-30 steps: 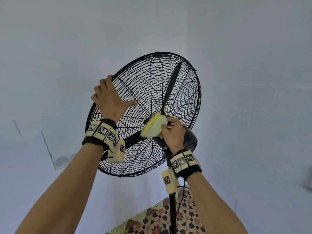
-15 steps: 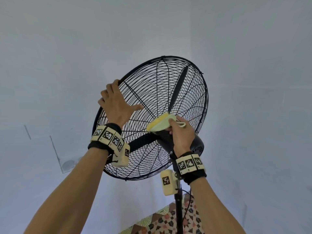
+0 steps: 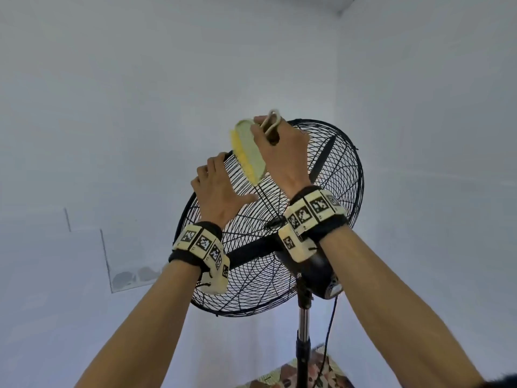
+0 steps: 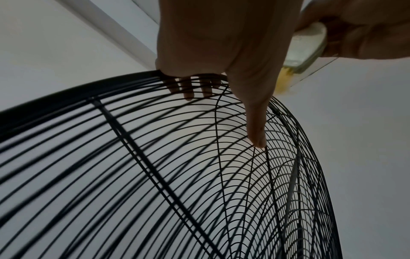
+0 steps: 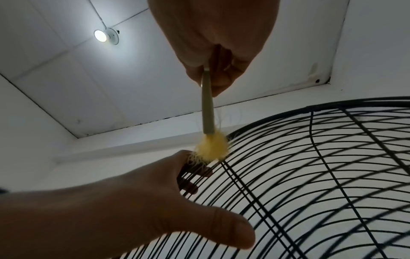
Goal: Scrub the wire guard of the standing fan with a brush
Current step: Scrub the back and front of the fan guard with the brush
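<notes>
moved: brush (image 3: 249,151) up from hub to the wire guard (image 3: 342,175) top rim.
right hand (image 3: 281,148): curled round the handle, which it mostly hides.
left hand (image 3: 217,189): fingers hooked over rim, thumb spread.

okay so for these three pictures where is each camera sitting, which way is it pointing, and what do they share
Head: on the head, tilted up at the fan; both forearms, left hand gripping the wire guard, right hand holding the brush.
Left wrist: looks up along the left hand over the guard.
Right wrist: looks up along the brush toward the ceiling lamp.
All three share guard, brush and both hands.
</notes>
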Tool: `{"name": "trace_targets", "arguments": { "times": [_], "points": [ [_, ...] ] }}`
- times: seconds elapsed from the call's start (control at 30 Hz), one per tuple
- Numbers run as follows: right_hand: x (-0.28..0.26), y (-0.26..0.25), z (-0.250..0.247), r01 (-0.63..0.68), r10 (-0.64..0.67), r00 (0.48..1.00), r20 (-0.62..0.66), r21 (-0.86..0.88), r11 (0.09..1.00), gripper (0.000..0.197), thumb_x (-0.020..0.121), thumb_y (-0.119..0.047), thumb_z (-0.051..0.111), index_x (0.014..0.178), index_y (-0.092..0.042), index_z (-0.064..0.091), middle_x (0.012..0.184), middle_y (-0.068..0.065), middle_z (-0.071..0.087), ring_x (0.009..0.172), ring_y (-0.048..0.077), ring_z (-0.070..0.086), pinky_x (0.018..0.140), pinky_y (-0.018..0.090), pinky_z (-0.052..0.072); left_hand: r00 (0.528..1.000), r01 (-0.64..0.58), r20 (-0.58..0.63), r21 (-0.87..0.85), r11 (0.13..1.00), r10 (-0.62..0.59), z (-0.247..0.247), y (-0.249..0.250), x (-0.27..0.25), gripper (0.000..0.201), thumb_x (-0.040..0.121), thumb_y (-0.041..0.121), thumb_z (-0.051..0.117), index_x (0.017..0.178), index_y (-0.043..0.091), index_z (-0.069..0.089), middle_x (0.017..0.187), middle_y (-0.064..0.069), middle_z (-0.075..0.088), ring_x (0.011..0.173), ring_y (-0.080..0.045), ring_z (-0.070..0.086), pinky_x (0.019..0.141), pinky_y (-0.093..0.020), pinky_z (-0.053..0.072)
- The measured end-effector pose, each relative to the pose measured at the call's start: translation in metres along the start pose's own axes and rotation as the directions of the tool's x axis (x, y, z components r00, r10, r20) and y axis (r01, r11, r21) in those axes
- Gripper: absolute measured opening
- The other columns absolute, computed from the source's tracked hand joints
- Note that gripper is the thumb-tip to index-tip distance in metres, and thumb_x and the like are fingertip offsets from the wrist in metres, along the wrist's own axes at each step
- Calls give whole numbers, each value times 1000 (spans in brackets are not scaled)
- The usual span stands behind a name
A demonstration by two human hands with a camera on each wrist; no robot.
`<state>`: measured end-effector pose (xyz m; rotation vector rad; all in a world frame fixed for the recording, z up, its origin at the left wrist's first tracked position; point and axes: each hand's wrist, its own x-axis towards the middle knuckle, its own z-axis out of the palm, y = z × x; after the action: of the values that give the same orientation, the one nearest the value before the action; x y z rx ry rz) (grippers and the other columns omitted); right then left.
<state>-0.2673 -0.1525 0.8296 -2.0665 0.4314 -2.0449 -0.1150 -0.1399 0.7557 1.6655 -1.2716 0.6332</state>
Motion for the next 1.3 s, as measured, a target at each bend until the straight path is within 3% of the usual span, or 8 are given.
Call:
{"name": "trace_targets", "arguments": {
  "times": [0.13, 0.3, 0.5, 0.67, 0.83, 1.03, 1.17, 1.3],
  "points": [
    [11, 4, 3, 94, -80, 984, 159, -82, 992, 28, 104, -33, 59, 114, -10, 70, 81, 0, 73, 67, 10, 68, 64, 29, 58, 1000, -5, -17, -9, 1000, 5, 0, -5, -1, 123, 56, 66, 92, 153, 14, 36, 144, -6, 47, 128, -33, 43, 102, -49, 34],
    [32, -8, -9, 218, -121, 932, 342, -260, 941, 28, 103, -24, 55, 78, -10, 55, 55, -4, 48, 47, 11, 41, 56, 27, 36, 999, -19, -44, -11, 1000, 18, 3, -3, 0, 120, 54, 66, 93, 149, 16, 39, 139, -5, 50, 125, -33, 45, 98, -49, 35],
    [20, -8, 2, 262, -210, 935, 286, -157, 952, 26, 107, -30, 53, 110, -8, 65, 63, -3, 62, 46, 12, 53, 47, 21, 44, 999, -7, -43, -8, 1000, 7, 5, -4, -1, 123, 52, 69, 92, 149, 16, 39, 141, -5, 49, 126, -33, 44, 99, -48, 34],
    [30, -13, 5, 340, -211, 892, 400, -286, 896, 25, 104, -24, 51, 82, -12, 52, 54, 1, 49, 48, 11, 42, 61, 30, 38, 999, -6, -51, -22, 1000, 5, 4, -5, 0, 120, 51, 67, 93, 146, 15, 41, 137, -5, 50, 124, -33, 45, 97, -49, 35],
    [19, -11, 9, 357, -307, 913, 267, -164, 919, 26, 107, -31, 51, 108, -7, 62, 63, 3, 63, 46, 19, 56, 49, 27, 45, 999, -4, -41, -18, 1000, 4, 4, -3, -2, 121, 54, 69, 91, 148, 15, 39, 141, -4, 49, 127, -32, 43, 101, -48, 34],
    [4, -3, -7, 441, -381, 887, 259, -235, 866, 17, 103, -21, 56, 102, -5, 61, 54, -6, 49, 40, 15, 41, 47, 31, 40, 1000, 1, -31, -38, 999, -2, 2, -6, -1, 118, 53, 66, 92, 147, 17, 40, 140, -2, 49, 127, -32, 43, 101, -48, 34],
    [-19, 7, -15, 406, -366, 900, 238, -147, 902, 34, 106, -33, 54, 133, -14, 63, 83, 5, 75, 61, 21, 70, 52, 33, 56, 1000, -4, -1, -31, 1000, 4, 0, -2, 0, 119, 54, 63, 94, 148, 16, 38, 143, -3, 47, 131, -32, 42, 105, -51, 35],
    [-66, 48, -27, 435, -384, 880, 281, -147, 889, 43, 101, -27, 60, 141, -12, 59, 90, 10, 77, 56, 18, 68, 50, 21, 56, 999, -2, 36, -27, 1000, 3, -5, -6, 3, 118, 56, 57, 96, 149, 16, 36, 144, -3, 45, 132, -31, 42, 103, -49, 36]
  ]
}}
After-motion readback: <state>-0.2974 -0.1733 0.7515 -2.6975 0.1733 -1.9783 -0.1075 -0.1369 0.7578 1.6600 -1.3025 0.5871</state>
